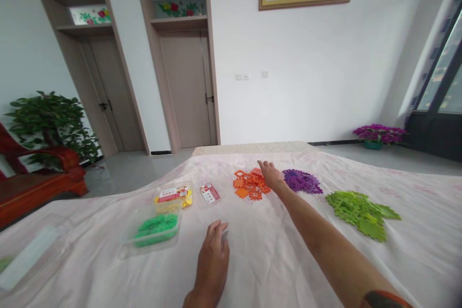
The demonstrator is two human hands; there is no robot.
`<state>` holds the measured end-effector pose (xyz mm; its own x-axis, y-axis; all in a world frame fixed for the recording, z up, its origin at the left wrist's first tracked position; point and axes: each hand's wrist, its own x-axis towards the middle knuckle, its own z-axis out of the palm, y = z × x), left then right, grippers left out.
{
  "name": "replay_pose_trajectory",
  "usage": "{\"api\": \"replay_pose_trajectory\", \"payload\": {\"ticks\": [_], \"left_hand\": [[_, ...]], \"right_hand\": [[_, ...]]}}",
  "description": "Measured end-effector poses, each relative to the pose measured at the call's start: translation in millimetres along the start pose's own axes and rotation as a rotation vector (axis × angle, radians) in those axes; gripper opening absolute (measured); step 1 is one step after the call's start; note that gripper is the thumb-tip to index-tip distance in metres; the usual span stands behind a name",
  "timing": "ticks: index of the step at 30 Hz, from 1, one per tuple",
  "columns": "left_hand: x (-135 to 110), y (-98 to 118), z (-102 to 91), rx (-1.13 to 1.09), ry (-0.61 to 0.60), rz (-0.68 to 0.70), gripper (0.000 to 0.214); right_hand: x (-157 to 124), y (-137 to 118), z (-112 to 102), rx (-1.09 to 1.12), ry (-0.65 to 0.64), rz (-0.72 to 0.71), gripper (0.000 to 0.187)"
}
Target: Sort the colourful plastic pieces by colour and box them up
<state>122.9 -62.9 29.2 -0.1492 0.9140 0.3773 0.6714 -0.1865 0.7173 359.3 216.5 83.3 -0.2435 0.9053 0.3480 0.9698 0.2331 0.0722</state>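
Observation:
My right hand [271, 175] reaches over the right edge of a pile of orange puzzle-like plastic pieces [246, 185], fingers stretched out. Its palm side is hidden from me, and no held piece shows. Just right of it lies a heap of purple pieces [302, 181]. Nearer to me, my left hand [212, 256] hovers over or rests on the cloth, fingers loosely bent and apart, with nothing visible in them. To its left is a clear plastic box [124, 242] of green pieces [157, 229].
Behind the green box sits another clear box [190, 186] with yellow pieces and a red-and-white label. A lid with a label [210, 193] lies beside it. Lime-green pieces [361, 211] are heaped at right. Another clear container [31, 255] stands at far left on the pale tablecloth [260, 260].

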Motion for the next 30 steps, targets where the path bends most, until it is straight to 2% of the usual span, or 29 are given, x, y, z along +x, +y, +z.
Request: {"api": "replay_pose_trajectory", "payload": {"ticks": [3,9,11,13,15,18,23,26,30], "left_hand": [[0.8,-3.2,1.4,-0.013,0.033,-0.001,0.043],[3.4,-11.6,3.9,-0.054,0.13,0.001,0.043],[4.5,-12.7,4.0,-0.052,0.156,-0.009,0.042],[5.6,-12.8,3.9,-0.049,0.169,-0.013,0.041],[6.5,-12.5,3.9,-0.05,0.173,-0.012,0.042],[7.0,-11.9,3.6,-0.05,0.17,-0.025,0.043],[5.8,-10.1,1.6,-0.063,0.145,-0.068,0.043],[4.9,-8.5,1.0,-0.058,0.126,-0.083,0.044],[3.9,-8.2,1.7,-0.04,0.112,-0.09,0.047]], "right_hand": [[-21.5,-2.2,-4.7,0.012,0.006,-0.114,0.084],[-92.7,1.8,-27.1,0.103,0.068,-0.316,0.081],[-109.8,6.8,-37.3,0.136,0.087,-0.351,0.079],[-114.6,12.2,-45.8,0.155,0.134,-0.34,0.077],[-104.8,15.4,-50.1,0.156,0.205,-0.276,0.076],[-69.3,11.5,-47.6,0.132,0.272,-0.1,0.073],[-7.4,-19.6,-29.9,0.107,0.162,0.173,0.07],[9.5,-43.2,-18.3,0.1,0.09,0.199,0.07],[13.2,-66.7,-7.3,0.131,0.028,0.105,0.067]]}}
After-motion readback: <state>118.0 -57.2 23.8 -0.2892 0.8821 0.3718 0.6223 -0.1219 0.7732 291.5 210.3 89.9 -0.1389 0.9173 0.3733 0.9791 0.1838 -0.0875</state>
